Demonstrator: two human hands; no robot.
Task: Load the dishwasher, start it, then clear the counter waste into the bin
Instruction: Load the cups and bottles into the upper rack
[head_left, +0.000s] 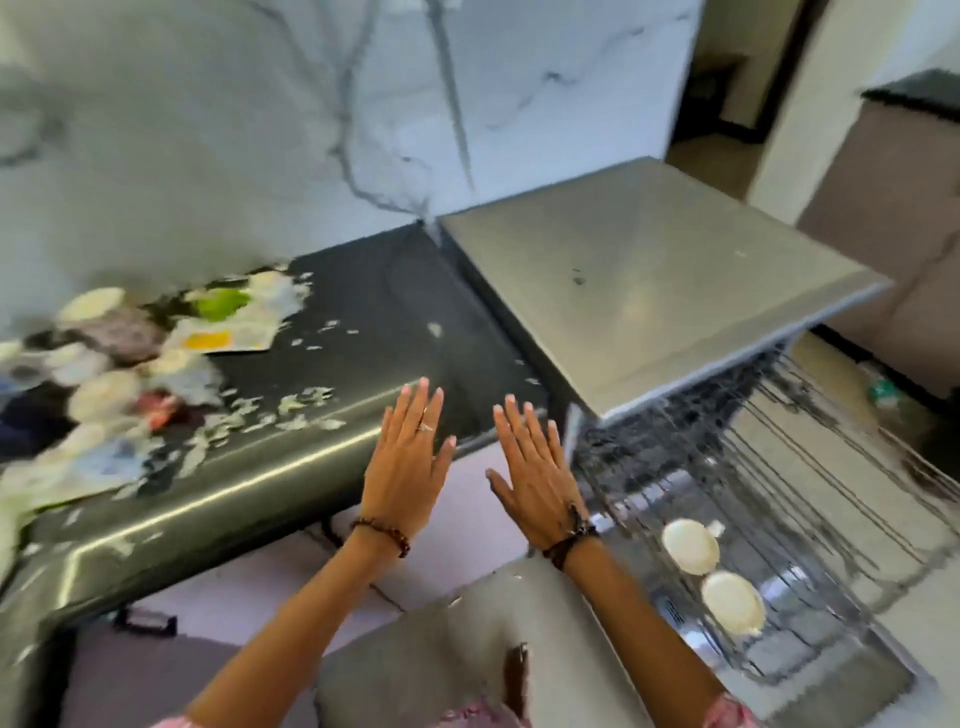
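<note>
A grey dishwasher stands at the right with its door folded down and a wire rack pulled out. Two white cups lie in the rack. My left hand and my right hand are held flat, palms down, fingers spread, empty, above the black counter's front edge and left of the rack. A blurred heap of waste covers the counter's left end: white paper scraps, wrappers, a green piece, a yellow-printed packet.
White paper bits are strewn across the counter toward its edge. A marble wall rises behind. A dark doorway and another dark-topped counter lie at the far right. The picture is smeared by motion.
</note>
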